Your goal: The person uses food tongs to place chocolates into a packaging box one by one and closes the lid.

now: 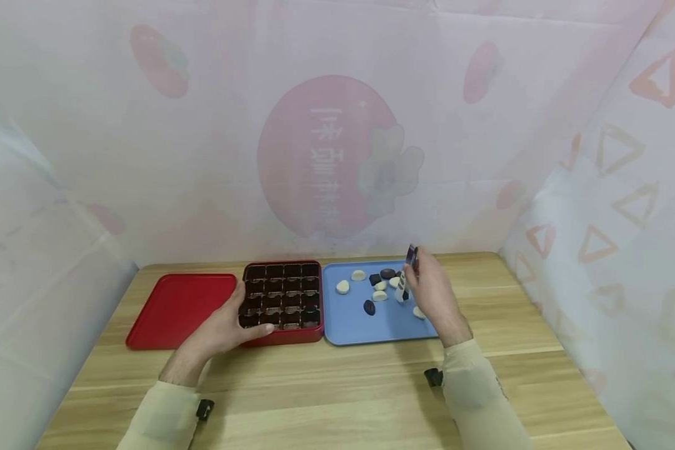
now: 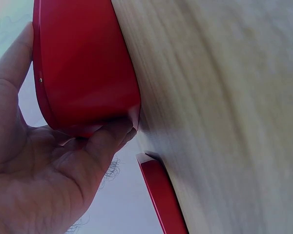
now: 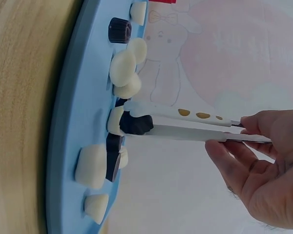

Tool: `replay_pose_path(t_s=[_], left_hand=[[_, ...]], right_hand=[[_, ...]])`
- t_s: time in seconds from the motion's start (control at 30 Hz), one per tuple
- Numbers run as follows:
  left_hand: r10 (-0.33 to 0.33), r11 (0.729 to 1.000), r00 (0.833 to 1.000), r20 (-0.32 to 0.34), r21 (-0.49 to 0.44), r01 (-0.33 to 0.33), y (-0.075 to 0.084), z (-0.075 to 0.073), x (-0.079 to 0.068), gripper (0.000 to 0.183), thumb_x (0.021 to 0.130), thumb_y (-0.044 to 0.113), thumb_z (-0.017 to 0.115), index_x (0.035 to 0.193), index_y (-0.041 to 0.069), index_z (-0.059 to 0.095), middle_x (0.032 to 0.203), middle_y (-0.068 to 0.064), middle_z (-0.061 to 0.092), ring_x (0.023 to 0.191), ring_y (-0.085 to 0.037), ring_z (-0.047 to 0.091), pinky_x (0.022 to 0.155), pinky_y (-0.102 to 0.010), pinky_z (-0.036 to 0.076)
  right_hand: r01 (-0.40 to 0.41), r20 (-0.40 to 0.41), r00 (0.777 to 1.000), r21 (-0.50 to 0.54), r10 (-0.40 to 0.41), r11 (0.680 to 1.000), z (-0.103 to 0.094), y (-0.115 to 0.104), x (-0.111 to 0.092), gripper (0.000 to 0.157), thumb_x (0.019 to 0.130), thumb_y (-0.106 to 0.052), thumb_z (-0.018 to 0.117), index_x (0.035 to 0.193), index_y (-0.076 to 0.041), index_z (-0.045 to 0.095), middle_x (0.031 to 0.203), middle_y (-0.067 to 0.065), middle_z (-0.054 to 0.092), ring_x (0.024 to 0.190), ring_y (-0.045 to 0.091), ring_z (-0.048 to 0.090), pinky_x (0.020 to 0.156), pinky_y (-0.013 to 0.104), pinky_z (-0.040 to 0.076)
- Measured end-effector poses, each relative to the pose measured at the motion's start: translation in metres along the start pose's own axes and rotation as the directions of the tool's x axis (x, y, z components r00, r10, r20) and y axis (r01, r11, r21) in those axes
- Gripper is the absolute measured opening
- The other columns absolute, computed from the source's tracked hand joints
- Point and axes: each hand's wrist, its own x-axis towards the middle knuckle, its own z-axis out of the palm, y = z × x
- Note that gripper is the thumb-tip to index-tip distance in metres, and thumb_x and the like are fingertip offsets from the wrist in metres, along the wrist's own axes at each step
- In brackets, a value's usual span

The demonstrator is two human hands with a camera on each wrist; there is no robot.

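My left hand (image 1: 223,322) grips the near left corner of a red box (image 1: 295,337), thumb along the front rim and fingers at its left side. Inside the box is a dark brown insert (image 1: 274,287) divided into rows of small compartments. My right hand (image 1: 434,294) holds white-tipped tongs (image 3: 185,131) over a blue tray (image 1: 349,331). Between the tong tips is a dark chocolate (image 3: 136,124), close to other pieces. White chocolates (image 1: 358,275) and dark chocolates (image 1: 369,307) lie scattered on the tray; in the right wrist view some overlap.
A red lid (image 1: 182,312) lies flat left of the box. The box stands between lid and tray on a wooden table (image 1: 315,394). Behind the table hangs a printed pale curtain (image 1: 214,156), with similar sheets at both sides.
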Motion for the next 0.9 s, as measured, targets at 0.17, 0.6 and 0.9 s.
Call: replay_pose_path(t_s=[0.17, 0.6, 0.9], left_hand=[[-0.002, 1.000, 1.000, 0.000, 0.006, 0.002, 0.000, 0.000, 0.000, 0.149, 0.099, 0.062, 0.093, 0.185, -0.004, -0.010, 0.195, -0.033, -0.004, 0.177, -0.063, 0.017, 0.140, -0.078, 0.028], [-0.002, 1.000, 1.000, 0.002, -0.007, 0.002, -0.002, 0.000, 0.001, 0.149, 0.099, 0.060, 0.093, 0.185, -0.004, -0.009, 0.195, -0.032, -0.005, 0.178, -0.062, 0.014, 0.142, -0.077, 0.025], [-0.006, 1.000, 1.000, 0.005, -0.006, 0.006, 0.000, -0.001, 0.000, 0.149, 0.099, 0.062, 0.092, 0.185, -0.004, -0.010, 0.195, -0.031, -0.006, 0.179, -0.062, 0.014, 0.142, -0.077, 0.025]], right_hand=[[0.018, -0.027, 1.000, 0.072, -0.016, 0.997, -0.002, -0.010, -0.003, 0.018, 0.122, -0.014, 0.063, 0.130, 0.002, 0.063, 0.132, 0.029, 0.076, 0.125, 0.047, 0.080, 0.104, 0.056, 0.070], [0.129, -0.092, 0.989, 0.182, -0.114, 0.975, 0.003, -0.039, -0.012, 0.015, 0.120, -0.015, 0.069, 0.125, -0.001, 0.066, 0.126, 0.024, 0.078, 0.122, 0.043, 0.082, 0.101, 0.054, 0.072], [0.180, -0.068, 0.984, 0.257, -0.168, 0.950, 0.018, -0.064, -0.013, 0.014, 0.121, -0.016, 0.068, 0.124, -0.003, 0.066, 0.127, 0.020, 0.074, 0.122, 0.038, 0.081, 0.102, 0.049, 0.072]])
